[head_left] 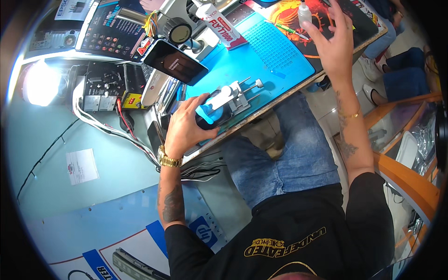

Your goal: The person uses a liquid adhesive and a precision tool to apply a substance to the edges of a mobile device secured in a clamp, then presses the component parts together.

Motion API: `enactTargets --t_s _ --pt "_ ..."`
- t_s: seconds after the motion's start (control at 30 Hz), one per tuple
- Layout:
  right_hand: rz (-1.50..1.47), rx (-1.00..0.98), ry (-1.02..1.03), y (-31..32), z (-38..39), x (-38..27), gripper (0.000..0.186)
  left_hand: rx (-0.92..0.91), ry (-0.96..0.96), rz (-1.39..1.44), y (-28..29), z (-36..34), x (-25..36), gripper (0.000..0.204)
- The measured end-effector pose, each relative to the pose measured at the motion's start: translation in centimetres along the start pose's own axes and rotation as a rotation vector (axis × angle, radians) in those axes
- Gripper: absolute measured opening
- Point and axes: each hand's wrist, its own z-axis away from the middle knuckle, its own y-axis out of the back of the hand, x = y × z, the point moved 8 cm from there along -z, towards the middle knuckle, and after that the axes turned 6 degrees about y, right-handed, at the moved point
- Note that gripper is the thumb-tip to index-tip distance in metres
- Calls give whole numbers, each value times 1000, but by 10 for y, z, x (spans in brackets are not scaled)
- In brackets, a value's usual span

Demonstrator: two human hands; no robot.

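Note:
My left hand [187, 122] is wrapped round the near end of a dark, flat phone-like device [227, 116], thumb on one edge and fingers on the other. On that device sits a white and metal clamp [232, 95] with a blue suction cup [208, 113] and a side screw. The hand hides part of the device. At the far right, my right hand [332, 39] is raised with its fingers apart. Its thumb is close to a small clear bottle [304, 14] with a pale tip; whether they touch I cannot tell.
A blue work mat [291, 77] covers the bench. A phone [175, 62] with a lit screen leans beyond the clamp, near a white-and-red glue tube [220, 28]. Green tweezers [285, 29] lie near the bottle. Left are a bright lamp [43, 84] and a power supply [100, 88]. People sit at right.

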Motion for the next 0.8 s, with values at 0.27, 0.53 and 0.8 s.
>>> enactTargets --t_s 0.27,0.53,0.8 --pt "-72 -378 -256 -40 -14 43 42 120 70 -64 9 21 -7 118" --pt "-15 -432 -283 -28 -16 4 29 650 149 354 -19 123 -76 81" --pt "-688 -895 -414 -4 108 -115 43 950 288 420 -57 128 -82 55"
